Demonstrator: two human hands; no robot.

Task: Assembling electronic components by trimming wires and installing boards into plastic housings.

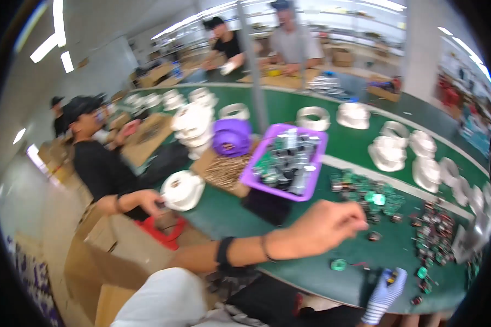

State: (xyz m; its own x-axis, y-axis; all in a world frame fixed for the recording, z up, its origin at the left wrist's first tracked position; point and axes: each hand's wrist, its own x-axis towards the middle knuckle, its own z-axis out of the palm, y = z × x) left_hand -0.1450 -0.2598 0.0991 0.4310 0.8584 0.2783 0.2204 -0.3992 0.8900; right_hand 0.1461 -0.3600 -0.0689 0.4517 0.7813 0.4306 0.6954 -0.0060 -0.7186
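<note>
My left hand (326, 229), bare with dark bands on the wrist, reaches rightward over the green table. Its fingers are pinched together, slightly blurred; I cannot make out what they hold. Beyond it lies a pile of green circuit boards (390, 199) with small motors. A single small motor (374, 236) sits just right of the fingertips. Near the front edge, my right hand (386, 294), in a striped white-and-blue glove, is closed round a small black-and-yellow part (392, 277). Between the hands a round green board (338, 265) with a red wire lies on the table.
A purple basket (317, 174) of metallic and black parts stands behind my left arm, beside a box of small brass-coloured pieces (223, 173). More wired motors (435, 234) are heaped right. White housings (387, 153) line the table's back. A co-worker's hand (150, 201) touches a white housing at left.
</note>
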